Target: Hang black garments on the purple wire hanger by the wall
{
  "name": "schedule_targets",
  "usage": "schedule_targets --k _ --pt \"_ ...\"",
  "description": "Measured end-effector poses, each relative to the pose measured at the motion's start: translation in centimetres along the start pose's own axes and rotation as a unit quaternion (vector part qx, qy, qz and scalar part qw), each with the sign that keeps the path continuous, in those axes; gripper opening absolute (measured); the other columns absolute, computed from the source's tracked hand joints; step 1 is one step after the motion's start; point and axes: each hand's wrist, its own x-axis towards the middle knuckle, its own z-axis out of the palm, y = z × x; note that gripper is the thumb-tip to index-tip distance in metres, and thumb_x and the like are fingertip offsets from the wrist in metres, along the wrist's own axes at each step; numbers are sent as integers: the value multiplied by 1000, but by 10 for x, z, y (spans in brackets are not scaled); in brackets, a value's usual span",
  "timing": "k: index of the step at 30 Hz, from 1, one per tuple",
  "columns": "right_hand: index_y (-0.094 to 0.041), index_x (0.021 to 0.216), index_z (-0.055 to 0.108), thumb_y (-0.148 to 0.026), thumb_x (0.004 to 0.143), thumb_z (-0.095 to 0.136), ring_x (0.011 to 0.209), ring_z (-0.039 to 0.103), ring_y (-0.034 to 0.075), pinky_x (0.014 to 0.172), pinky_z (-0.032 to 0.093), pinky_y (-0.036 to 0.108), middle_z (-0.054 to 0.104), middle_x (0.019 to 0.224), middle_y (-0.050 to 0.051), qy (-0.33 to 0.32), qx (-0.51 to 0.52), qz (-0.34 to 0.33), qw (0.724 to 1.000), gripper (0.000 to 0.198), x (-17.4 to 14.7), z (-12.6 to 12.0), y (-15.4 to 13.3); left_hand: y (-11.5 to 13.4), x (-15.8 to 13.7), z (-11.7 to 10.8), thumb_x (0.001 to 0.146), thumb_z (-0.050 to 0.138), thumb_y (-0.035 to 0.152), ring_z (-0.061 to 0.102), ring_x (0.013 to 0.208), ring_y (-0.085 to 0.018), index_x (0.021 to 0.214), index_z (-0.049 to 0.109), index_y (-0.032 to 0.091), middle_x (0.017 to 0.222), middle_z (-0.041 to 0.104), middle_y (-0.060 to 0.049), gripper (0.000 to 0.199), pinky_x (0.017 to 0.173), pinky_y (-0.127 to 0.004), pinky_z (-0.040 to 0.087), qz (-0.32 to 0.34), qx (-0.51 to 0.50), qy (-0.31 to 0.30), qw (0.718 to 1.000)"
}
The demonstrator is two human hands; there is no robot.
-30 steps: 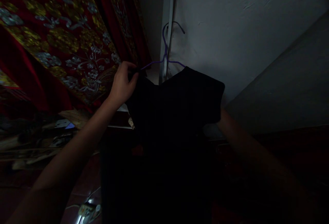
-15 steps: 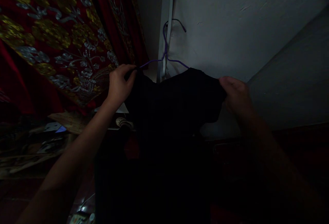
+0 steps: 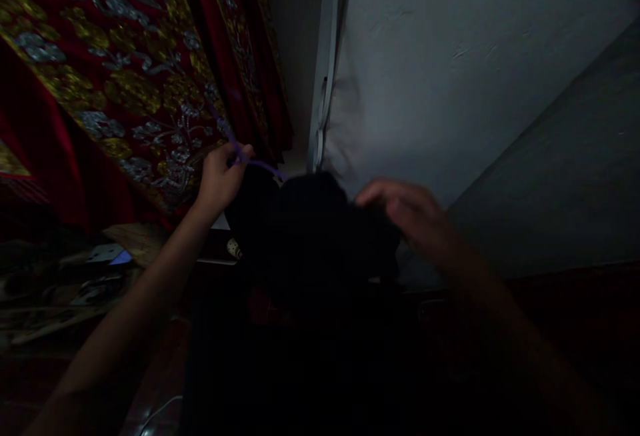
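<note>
A black short-sleeved shirt (image 3: pixel 310 236) hangs bunched on a thin purple wire hanger (image 3: pixel 265 167), between my two hands. The hanger's hook leans to the left, over my left hand. My left hand (image 3: pixel 221 179) is closed in a pinch at the shirt's left shoulder, right beside the hanger's neck. On the other side, my right hand (image 3: pixel 413 213) has its fingers curled at the right shoulder and sleeve, with dark cloth under the fingertips. That hand is somewhat blurred. The lower part of the shirt is lost in the dark.
A red cloth with gold and silver sequin flowers (image 3: pixel 130 89) hangs at the left. Ahead stands a pale wall (image 3: pixel 410 76) with a light upright frame edge (image 3: pixel 327 56). A cluttered rack (image 3: pixel 75 289) is at lower left, and a holed clog (image 3: pixel 233 248) shows behind the shirt.
The hanger has tipped left, and its hook has swung from upright toward my left hand. My right hand has moved inward and slightly down; the shirt has bunched up and sits lower.
</note>
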Motion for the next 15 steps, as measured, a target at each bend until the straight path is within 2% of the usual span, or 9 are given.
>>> schedule_targets --k 1,2,3,4,7,9,11,13,15 --pt "-19 92 70 -63 100 45 65 60 14 59 45 25 66 78 3 -104 13 12 994 52 -10 10 3 0 -4 1 98 54 42 57 71 -16 84 70 18 73 63 -1 33 67 -26 41 5 -22 -6 1000" --pt "-19 93 70 -63 101 40 72 64 16 64 48 27 70 83 5 -173 5 20 985 54 -18 19 9 2 -9 3 100 51 46 57 69 -15 84 70 17 71 62 -2 38 66 -26 41 12 -46 -17 999" --pt "-19 94 70 -61 102 40 78 67 18 71 51 29 71 88 6 -205 -25 28 978 52 -25 28 18 6 -14 7 101 48 49 56 67 -15 84 71 17 69 61 -2 43 64 -26 41 19 -71 -31 997" --pt "-19 96 69 -57 102 45 83 67 19 76 52 31 72 91 6 -198 -71 35 977 45 -29 35 29 12 -19 11 101 47 53 56 65 -15 84 71 16 67 59 -1 47 63 -26 41 26 -95 -45 994" --pt "-20 105 63 -46 97 58 94 66 21 87 51 36 69 102 8 -42 -195 56 978 27 -25 47 68 36 -36 28 101 40 62 56 63 -15 79 70 17 64 58 -2 59 62 -27 42 23 -173 -68 982" --pt "-20 117 59 -45 93 63 114 61 25 99 48 41 64 122 12 103 -216 48 970 34 -15 46 91 55 -46 39 102 32 65 60 69 -17 75 69 18 66 60 -3 66 67 -28 46 1 -241 -83 967" --pt "-21 123 59 -47 89 68 129 54 28 108 43 44 57 136 14 191 -201 34 960 44 -5 40 105 72 -54 48 103 24 66 64 76 -20 75 68 19 67 61 -4 70 74 -31 50 -30 -336 -129 933" --pt "-21 112 67 -51 86 69 118 61 27 101 48 41 66 123 10 164 -140 66 974 40 -3 32 112 83 -58 53 102 24 67 67 80 -22 79 68 19 68 63 -5 70 78 -34 54 -71 -425 -187 883" --pt "-20 91 72 -58 82 71 85 68 22 79 54 35 72 89 4 112 -36 150 982 38 -11 25 116 85 -59 54 100 30 68 70 84 -23 85 69 19 73 68 -6 65 82 -36 56 -122 -483 -220 839"
